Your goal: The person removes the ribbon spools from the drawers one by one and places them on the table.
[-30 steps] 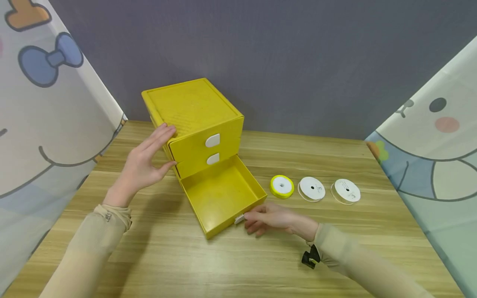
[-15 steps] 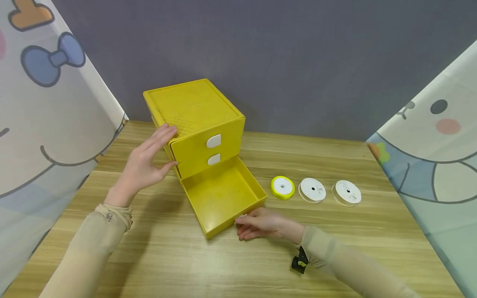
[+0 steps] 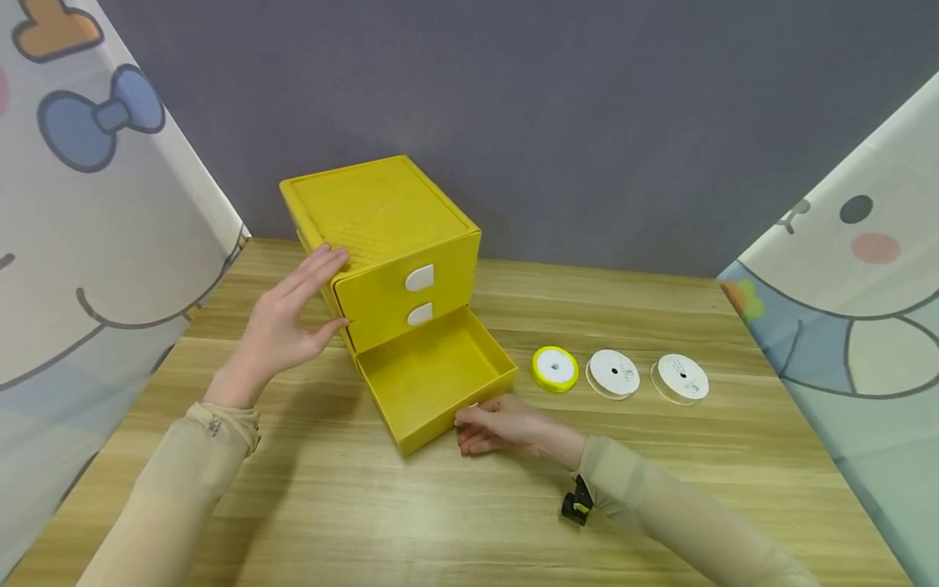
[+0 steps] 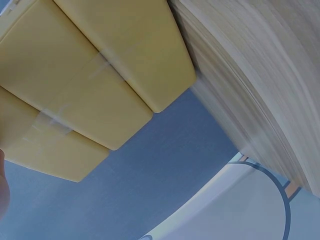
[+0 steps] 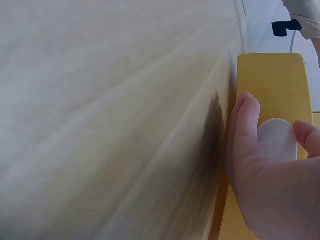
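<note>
A yellow drawer cabinet point(image 3: 381, 204) stands on the table, its bottom drawer point(image 3: 433, 375) pulled out with a bare interior. My left hand point(image 3: 282, 330) rests on the cabinet's left front edge, fingers on the top and side, thumb by the front. Only a bit of that hand enters the left wrist view, beside the yellow fronts point(image 4: 75, 85). With fairly straight fingers, my right hand point(image 3: 506, 425) presses the drawer's front. In the right wrist view, the white handle point(image 5: 277, 140) sits between the thumb and the fingers point(image 5: 247, 117).
Right of the drawer, a spool with a yellow rim point(image 3: 554, 368) and two white spools point(image 3: 613, 373) lie in a row on the wooden table point(image 3: 587, 522). A grey partition point(image 3: 587, 147) rises behind, and patterned cloths hang at both sides.
The bottom drawer has slid slightly inward. My right hand has moved left onto its handle area and then inward with it. My left hand stays in place on the cabinet.
</note>
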Demonstrator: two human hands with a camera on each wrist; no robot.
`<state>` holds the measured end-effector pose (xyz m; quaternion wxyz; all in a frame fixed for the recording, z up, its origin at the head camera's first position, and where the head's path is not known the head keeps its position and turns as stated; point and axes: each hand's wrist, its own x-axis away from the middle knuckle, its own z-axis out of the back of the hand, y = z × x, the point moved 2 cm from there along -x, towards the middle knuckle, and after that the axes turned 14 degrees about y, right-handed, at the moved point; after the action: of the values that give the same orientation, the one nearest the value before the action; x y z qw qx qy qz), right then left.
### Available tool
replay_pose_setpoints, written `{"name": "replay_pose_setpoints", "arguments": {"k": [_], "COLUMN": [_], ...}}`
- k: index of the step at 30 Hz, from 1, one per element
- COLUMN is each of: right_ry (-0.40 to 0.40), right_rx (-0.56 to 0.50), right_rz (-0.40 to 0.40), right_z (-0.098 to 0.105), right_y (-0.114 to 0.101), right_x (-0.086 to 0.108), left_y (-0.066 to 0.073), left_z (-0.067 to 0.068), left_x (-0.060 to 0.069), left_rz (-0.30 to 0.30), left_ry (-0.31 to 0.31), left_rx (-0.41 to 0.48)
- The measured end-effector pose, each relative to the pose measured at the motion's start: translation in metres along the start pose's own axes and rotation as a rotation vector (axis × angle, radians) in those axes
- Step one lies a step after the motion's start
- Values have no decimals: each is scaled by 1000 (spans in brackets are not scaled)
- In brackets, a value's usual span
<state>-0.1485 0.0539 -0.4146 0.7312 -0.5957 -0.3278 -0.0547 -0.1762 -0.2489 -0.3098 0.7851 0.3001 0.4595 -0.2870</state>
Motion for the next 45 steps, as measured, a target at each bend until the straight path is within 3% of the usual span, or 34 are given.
{"name": "replay_pose_setpoints", "arguments": {"k": [8,16,25,45], "right_ry": [71,92,84,75], "right_rx": [-35,-59,-89,-99], "right_rz": [7,22,44,43], "right_z": [-10,-22,-30,-34], "right_y": [-11,-25,-38,-51], "right_x": [-28,-52,-66,-88], "left_y": [0,0,1,1], "left_z": [3,3,2,5], "left_x": [1,3,2,2], "left_rz": [15,11,-14,-10], "left_ry": [-27,-7,36,40], "left_rx": [-15,2,30,42]}}
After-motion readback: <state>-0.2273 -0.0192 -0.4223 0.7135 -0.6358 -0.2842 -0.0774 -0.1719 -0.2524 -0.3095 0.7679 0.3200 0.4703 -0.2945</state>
